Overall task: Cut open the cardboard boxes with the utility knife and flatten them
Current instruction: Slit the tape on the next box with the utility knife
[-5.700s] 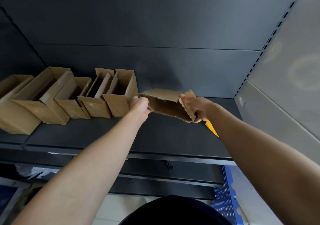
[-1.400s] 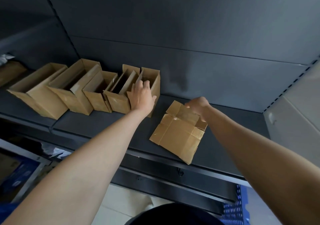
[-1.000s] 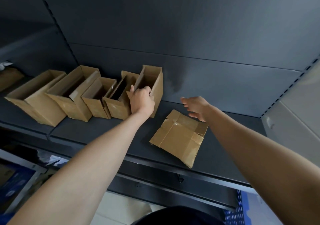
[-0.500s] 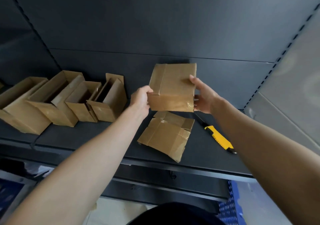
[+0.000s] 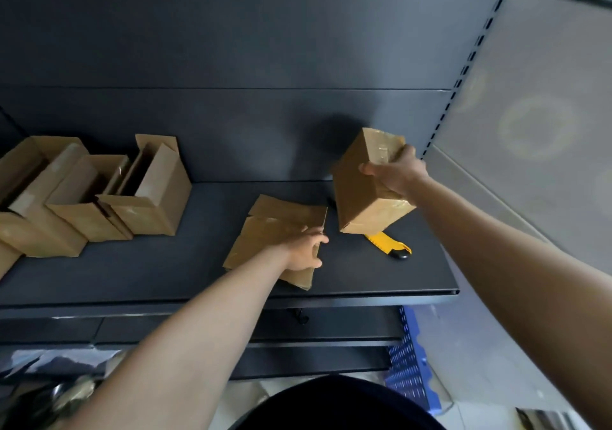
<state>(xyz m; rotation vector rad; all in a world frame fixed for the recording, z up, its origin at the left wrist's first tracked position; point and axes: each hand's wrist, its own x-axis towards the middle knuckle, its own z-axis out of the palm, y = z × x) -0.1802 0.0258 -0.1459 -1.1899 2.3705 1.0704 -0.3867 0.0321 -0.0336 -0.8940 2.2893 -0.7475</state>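
Now that the left hand [image 5: 303, 251] has let go, the taped box [image 5: 366, 184] hangs in the right hand [image 5: 395, 173] alone, fingers clamped round its upper end, tilted above the shelf [image 5: 165, 264]. Half a second back both hands held it. Left hand's loosely spread over the flattened box [image 5: 271, 231], heading toward the yellow utility knife [image 5: 389, 246] lying just beside, I'd guess. Four more uncut boxes [image 5: 92, 194] wait at left.

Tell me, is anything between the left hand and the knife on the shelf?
Partly: the box held up by the right hand hangs over the knife. The left hand rests on flattened cardboard.
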